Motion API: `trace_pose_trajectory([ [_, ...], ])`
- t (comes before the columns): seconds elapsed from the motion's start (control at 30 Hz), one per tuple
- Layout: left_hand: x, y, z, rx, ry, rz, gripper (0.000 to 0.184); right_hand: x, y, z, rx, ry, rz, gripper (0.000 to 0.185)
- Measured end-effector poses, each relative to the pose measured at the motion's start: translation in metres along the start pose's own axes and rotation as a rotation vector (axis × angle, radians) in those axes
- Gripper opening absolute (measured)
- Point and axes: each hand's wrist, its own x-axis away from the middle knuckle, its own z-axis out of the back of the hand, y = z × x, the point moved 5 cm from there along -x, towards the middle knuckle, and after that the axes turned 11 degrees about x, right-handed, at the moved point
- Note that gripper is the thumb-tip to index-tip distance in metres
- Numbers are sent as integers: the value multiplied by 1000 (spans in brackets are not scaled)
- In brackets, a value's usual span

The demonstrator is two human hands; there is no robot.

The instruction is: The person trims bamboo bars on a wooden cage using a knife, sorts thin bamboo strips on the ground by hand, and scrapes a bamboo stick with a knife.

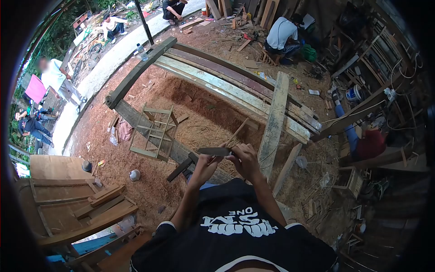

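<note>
In front of my chest, both hands meet at a dark, flat, blade-like piece (pixel 214 151) with a rounded left end. My left hand (pixel 205 168) is closed at its underside, and my right hand (pixel 245 159) grips the end on the right; its exact kind is hard to make out. Thin pale strips (pixel 233 142) show just beyond my right fingers, close to a wooden stick (pixel 239 129). A small slatted wooden frame (pixel 154 133) leans on a long beam (pixel 131 117) to the left of my hands.
Long planks (pixel 213 84) lie across the beams ahead, with a thick beam (pixel 276 118) to the right. Sawdust (pixel 199 129) covers the ground. A crouching person (pixel 282 34) works at the back right. Wooden panels (pixel 68 199) stand at the lower left, and a bucket (pixel 353 94) at the right.
</note>
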Motion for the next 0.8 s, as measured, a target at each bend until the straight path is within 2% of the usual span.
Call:
trace_pose_trajectory([
  [0.1, 6, 6, -3, 45, 43, 125, 44, 1, 1, -4, 19, 43, 29, 28],
  [0.17, 7, 4, -3, 29, 73, 133, 41, 5, 5, -9, 15, 89, 31, 25],
  [0.27, 12, 16, -1, 139, 82, 228, 45, 25, 52, -26, 259, 106, -95, 22],
  [0.33, 39, 19, 12, 114, 20, 254, 44, 35, 116, 27, 179, 181, -775, 22],
  [0.37, 52, 18, 18, 94, -12, 269, 44, 47, 152, 46, 258, 188, -793, 26],
  [0.4, 57, 13, 21, 127, 43, 303, 42, 58, 182, 57, 340, 195, -809, 30],
  [0.43, 50, 12, 24, 127, 96, 273, 41, 53, 177, 66, 471, 226, -651, 36],
  [0.5, 35, 2, 32, 120, 188, 233, 39, 44, 154, 61, 388, 303, -517, 40],
  [0.57, 18, -1, 26, 274, 124, 200, 40, 31, 117, 52, 283, 181, -561, 41],
  [0.67, 3, 12, 9, 416, 66, 241, 43, 25, 87, 19, 15, 147, -484, 40],
  [0.8, -4, 11, -1, 309, 86, 177, 43, 20, 61, 6, -153, 80, -386, 41],
])
